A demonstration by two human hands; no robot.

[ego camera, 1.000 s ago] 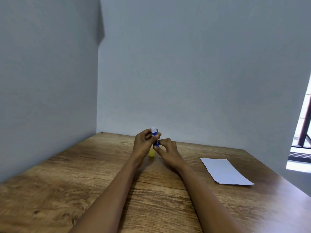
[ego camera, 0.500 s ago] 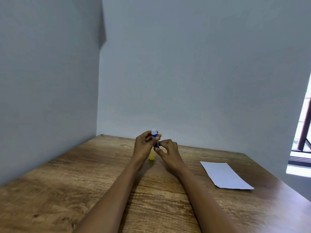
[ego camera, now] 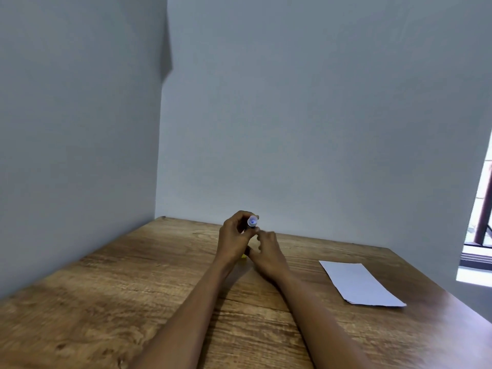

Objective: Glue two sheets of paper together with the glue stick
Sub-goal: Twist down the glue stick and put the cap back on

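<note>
My left hand (ego camera: 234, 237) holds a small blue glue stick (ego camera: 252, 222) above the far middle of the wooden table (ego camera: 133, 302), its pale open end tilted toward the camera. Just right of it, my right hand (ego camera: 267, 253) has its fingertips at the stick's lower end; whether they grip it I cannot tell. A bit of a yellow object (ego camera: 243, 256), perhaps the cap, shows under my left hand on the table. White paper (ego camera: 359, 284) lies flat to the right; I cannot tell whether it is one sheet or two stacked.
Grey walls close off the table at the left and the back. A window frame (ego camera: 482, 230) shows at the far right edge, past the table's right side.
The glue stick has tipped so its pale end now faces the camera. Both hands stay together at the same spot; my right fingers shifted slightly below the stick.
</note>
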